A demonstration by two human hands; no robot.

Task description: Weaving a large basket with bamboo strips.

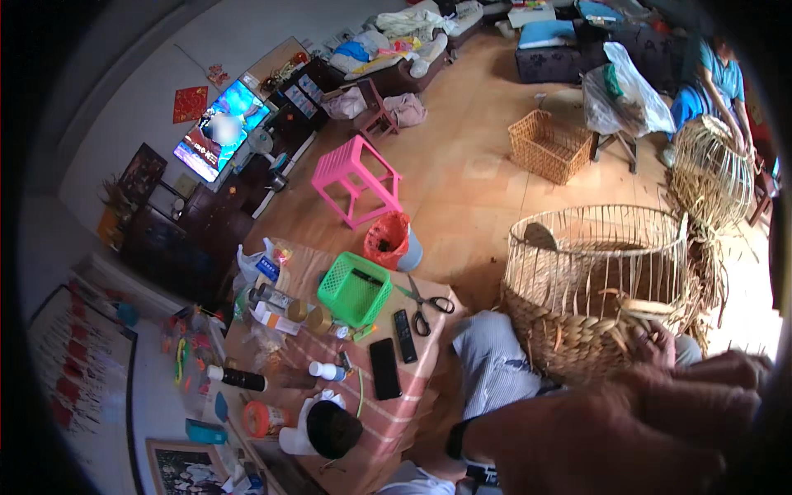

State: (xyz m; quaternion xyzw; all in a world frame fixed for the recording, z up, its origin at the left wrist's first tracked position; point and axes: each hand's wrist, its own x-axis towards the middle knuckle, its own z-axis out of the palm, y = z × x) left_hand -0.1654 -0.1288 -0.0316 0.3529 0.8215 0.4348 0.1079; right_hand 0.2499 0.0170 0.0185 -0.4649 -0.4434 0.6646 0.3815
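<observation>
One hand (654, 342), left or right unclear, bends its fingers at the wall of a half-woven basket (561, 338) at four o'clock; whether it grips a strand, I cannot tell. The other is not clearly visible. Scissors (419, 301) lie on the bench (425, 359) toward seven; a pink stool (351, 169) stands at eleven.

On the frame's right are three woven baskets (569, 334), and near the middle one pink stool (337, 171), one green basket (337, 282) and one pair of scissors (420, 302).
</observation>
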